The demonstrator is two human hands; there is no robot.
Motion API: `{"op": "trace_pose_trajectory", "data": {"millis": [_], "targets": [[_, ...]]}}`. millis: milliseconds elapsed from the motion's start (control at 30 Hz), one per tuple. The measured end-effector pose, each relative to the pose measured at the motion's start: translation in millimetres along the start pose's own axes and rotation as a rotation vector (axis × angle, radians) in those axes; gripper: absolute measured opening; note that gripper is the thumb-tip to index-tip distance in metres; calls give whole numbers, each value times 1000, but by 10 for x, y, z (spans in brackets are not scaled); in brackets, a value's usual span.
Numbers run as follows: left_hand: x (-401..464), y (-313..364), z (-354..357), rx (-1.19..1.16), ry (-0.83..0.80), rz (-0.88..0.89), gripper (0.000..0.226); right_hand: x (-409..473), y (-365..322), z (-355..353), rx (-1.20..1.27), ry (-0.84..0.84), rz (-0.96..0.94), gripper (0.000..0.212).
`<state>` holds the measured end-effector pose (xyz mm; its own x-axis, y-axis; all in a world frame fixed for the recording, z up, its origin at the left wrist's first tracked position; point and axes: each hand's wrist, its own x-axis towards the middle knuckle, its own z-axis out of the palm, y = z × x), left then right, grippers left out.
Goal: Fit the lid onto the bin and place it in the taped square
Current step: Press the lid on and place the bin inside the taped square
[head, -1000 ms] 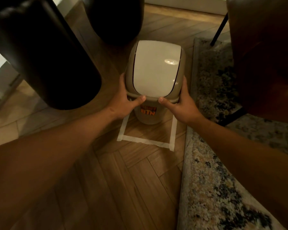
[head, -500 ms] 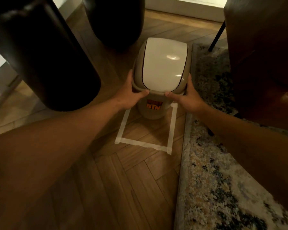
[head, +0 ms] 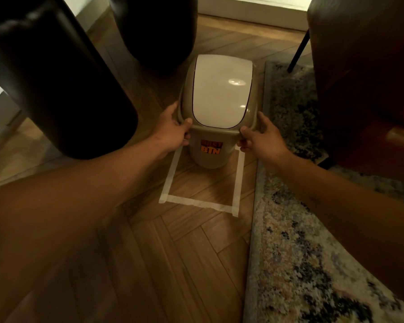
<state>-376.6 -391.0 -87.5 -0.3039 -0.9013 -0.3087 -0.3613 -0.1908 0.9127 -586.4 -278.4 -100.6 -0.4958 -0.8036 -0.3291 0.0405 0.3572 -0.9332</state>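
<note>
Inside taped square (head: 239, 180): bin (head: 210, 157), lid (head: 221, 89) fitted, contents hidden; left hand (head: 173, 131), right hand (head: 262, 139) grasping lid rim.

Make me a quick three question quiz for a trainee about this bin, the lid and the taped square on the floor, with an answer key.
1. True or false: the lid is already seated on the bin.
2. Multiple choice: where do the left hand and right hand hold? A) the bin's base. B) opposite sides, at the lid's rim. C) the rug.
3. Fill in: the label on the bin's front shows orange letters on a ____ background.

Key: 1 true. 2 B. 3 dark. Note: the bin stands toward the far end of the taped square; the square's far edge is hidden behind it.
</note>
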Motion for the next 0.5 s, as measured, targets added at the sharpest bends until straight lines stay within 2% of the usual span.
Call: {"op": "trace_pose_trajectory", "data": {"millis": [500], "targets": [[-216,-213,-197,26,-82,0,75,-308,238,111,100,26,-8,76]]}}
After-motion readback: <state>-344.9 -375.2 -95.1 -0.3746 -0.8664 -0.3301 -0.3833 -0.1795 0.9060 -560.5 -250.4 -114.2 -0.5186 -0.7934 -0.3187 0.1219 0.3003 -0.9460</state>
